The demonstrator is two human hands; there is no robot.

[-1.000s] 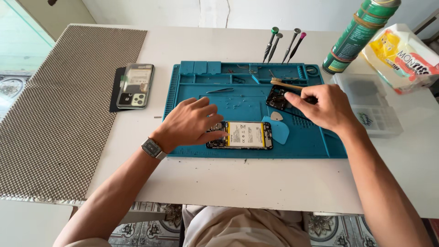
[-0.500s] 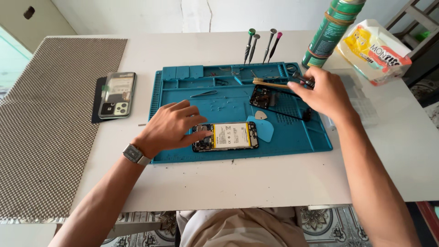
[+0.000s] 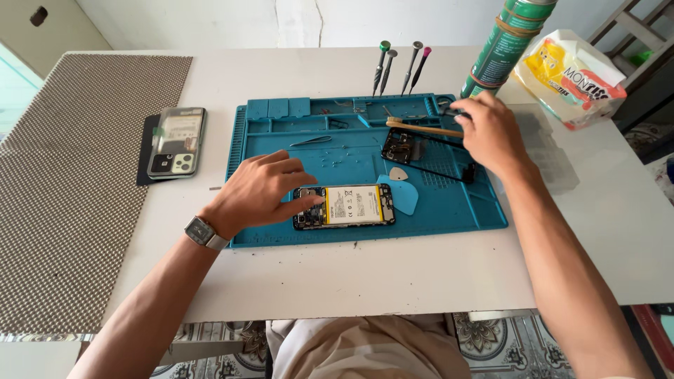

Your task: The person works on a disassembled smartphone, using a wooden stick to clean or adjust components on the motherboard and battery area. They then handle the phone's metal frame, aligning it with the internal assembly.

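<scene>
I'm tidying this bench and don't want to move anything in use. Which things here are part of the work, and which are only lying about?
In use:
opened phone, steadied by the left hand
blue repair mat
wooden-handled brush, by the right hand
small black part

Lying about:
second phone
green spray can
yellow and white packet
screwdrivers

The opened phone lies flat on the blue mat, long side left to right. Its back is off, so the yellow and white battery shows in the middle. The left hand rests on its left end. The right hand touches a wooden-handled brush lying near the mat's far edge.
</scene>
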